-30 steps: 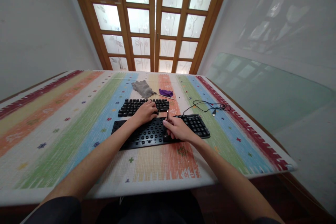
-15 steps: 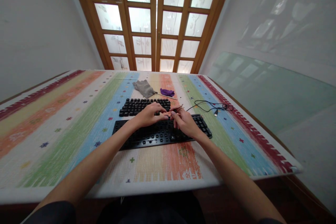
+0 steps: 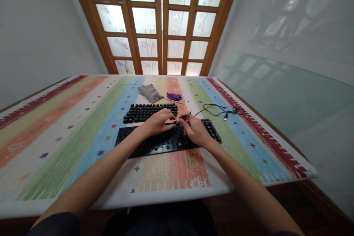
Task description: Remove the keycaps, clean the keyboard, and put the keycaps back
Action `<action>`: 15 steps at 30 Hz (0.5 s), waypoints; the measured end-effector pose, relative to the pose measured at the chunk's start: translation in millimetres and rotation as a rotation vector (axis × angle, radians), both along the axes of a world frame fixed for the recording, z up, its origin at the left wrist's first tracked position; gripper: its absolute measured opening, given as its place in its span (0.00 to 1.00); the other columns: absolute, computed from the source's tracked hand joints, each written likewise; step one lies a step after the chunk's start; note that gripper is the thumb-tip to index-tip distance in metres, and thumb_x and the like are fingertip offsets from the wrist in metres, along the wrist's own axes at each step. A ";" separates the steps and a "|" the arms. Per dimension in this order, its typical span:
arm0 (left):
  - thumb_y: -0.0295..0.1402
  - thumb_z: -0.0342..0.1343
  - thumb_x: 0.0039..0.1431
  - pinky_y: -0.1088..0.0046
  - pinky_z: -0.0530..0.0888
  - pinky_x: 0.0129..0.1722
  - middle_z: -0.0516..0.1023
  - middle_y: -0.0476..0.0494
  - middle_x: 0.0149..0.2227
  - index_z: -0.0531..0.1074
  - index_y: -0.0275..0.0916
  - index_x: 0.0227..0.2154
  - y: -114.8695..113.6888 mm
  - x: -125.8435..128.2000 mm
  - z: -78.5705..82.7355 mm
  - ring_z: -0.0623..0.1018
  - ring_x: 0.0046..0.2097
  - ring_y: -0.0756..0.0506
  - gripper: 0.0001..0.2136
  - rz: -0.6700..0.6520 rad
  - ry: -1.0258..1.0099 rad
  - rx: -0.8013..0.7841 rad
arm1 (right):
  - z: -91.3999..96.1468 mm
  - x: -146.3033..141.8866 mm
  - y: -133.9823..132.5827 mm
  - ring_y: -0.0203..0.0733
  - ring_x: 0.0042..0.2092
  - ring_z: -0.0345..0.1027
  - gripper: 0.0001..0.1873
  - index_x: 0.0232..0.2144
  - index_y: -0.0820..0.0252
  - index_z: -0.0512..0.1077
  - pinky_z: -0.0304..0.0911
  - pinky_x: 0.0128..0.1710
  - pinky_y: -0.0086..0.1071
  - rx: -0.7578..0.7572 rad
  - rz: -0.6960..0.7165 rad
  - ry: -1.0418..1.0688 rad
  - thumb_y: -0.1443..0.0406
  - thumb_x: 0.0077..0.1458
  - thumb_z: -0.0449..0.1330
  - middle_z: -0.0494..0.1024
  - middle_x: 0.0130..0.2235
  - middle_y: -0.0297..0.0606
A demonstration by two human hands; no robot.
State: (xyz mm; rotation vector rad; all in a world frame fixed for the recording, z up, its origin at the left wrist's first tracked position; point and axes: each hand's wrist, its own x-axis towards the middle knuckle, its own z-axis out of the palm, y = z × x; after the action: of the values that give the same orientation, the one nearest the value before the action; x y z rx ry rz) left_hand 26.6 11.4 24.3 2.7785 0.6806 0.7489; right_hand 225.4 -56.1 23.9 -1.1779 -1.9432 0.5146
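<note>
A black keyboard [image 3: 155, 150] lies across the table before me, its left and middle part stripped of keycaps and its right end still bearing them. Over its upper edge, my left hand [image 3: 159, 122] pinches a small black keycap [image 3: 176, 122] between thumb and forefinger. Close beside it, my right hand [image 3: 193, 128] has its fingers closed, with the fingertips nearly meeting those of the left. Something thin and dark pokes out above the right fingers, too small to name. Behind the keyboard, loose black keycaps [image 3: 138, 112] stand in rows.
Beyond the keycaps lie a grey glove [image 3: 149, 93], a purple cloth [image 3: 174, 97] and a thin rod [image 3: 174, 101]. The keyboard's black cable [image 3: 210, 105] coils to the right, ending in a USB plug [image 3: 226, 116]. A striped tablecloth [image 3: 83, 125] covers the table.
The view has shifted slightly. My fingers have moved a little at the pinch, and the black keycap between the left fingertips shows more plainly now. The keyboard has stayed in place.
</note>
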 end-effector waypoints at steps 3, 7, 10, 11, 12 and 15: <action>0.33 0.56 0.61 0.68 0.70 0.44 0.73 0.43 0.37 0.73 0.37 0.36 0.5 2.6 0.0 0.72 0.42 0.44 0.05 -0.024 0.047 -0.004 | -0.5 -0.5 -0.9 0.43 0.36 0.71 0.09 0.36 0.58 0.66 0.62 0.39 0.34 0.038 0.012 -0.021 0.61 0.65 0.49 0.74 0.32 0.38; 0.33 0.55 0.61 0.67 0.70 0.44 0.73 0.42 0.38 0.72 0.37 0.37 0.4 1.8 -1.2 0.72 0.42 0.44 0.05 -0.043 0.076 -0.040 | -3.6 -0.3 -1.8 0.44 0.38 0.71 0.09 0.35 0.58 0.65 0.63 0.41 0.36 0.066 0.009 -0.029 0.61 0.65 0.49 0.74 0.35 0.40; 0.34 0.54 0.61 0.67 0.70 0.43 0.73 0.43 0.37 0.72 0.37 0.36 -0.5 -0.3 -1.4 0.72 0.41 0.45 0.06 -0.054 0.039 -0.091 | -6.5 1.0 -3.2 0.43 0.35 0.71 0.09 0.36 0.58 0.64 0.64 0.37 0.35 0.052 -0.029 0.002 0.61 0.66 0.48 0.73 0.32 0.40; 0.35 0.54 0.61 0.68 0.70 0.42 0.73 0.44 0.36 0.72 0.37 0.36 -1.1 -1.1 -1.1 0.72 0.40 0.45 0.06 -0.054 0.017 -0.115 | -7.8 1.9 -3.7 0.42 0.33 0.71 0.09 0.36 0.58 0.64 0.64 0.34 0.35 0.036 -0.042 0.030 0.60 0.66 0.48 0.73 0.32 0.39; 0.36 0.55 0.61 0.69 0.70 0.41 0.73 0.45 0.35 0.72 0.37 0.35 -1.9 -1.9 -0.6 0.72 0.39 0.46 0.07 -0.049 -0.007 -0.143 | -9.3 3.1 -4.2 0.40 0.30 0.70 0.09 0.37 0.58 0.64 0.64 0.32 0.34 0.009 -0.051 0.071 0.59 0.66 0.48 0.73 0.31 0.38; 0.38 0.57 0.60 0.72 0.69 0.35 0.73 0.47 0.32 0.72 0.37 0.35 -5.8 -4.2 1.5 0.71 0.34 0.49 0.09 -0.009 -0.083 -0.253 | -15.8 8.1 -5.1 0.34 0.21 0.65 0.13 0.40 0.58 0.62 0.61 0.21 0.30 -0.116 -0.031 0.276 0.54 0.65 0.49 0.72 0.30 0.34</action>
State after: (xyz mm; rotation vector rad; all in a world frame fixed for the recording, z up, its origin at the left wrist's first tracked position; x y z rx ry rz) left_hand 22.5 5.6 25.8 2.5070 0.6935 0.7174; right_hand 233.5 -61.2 8.1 -1.1412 -1.6754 0.7412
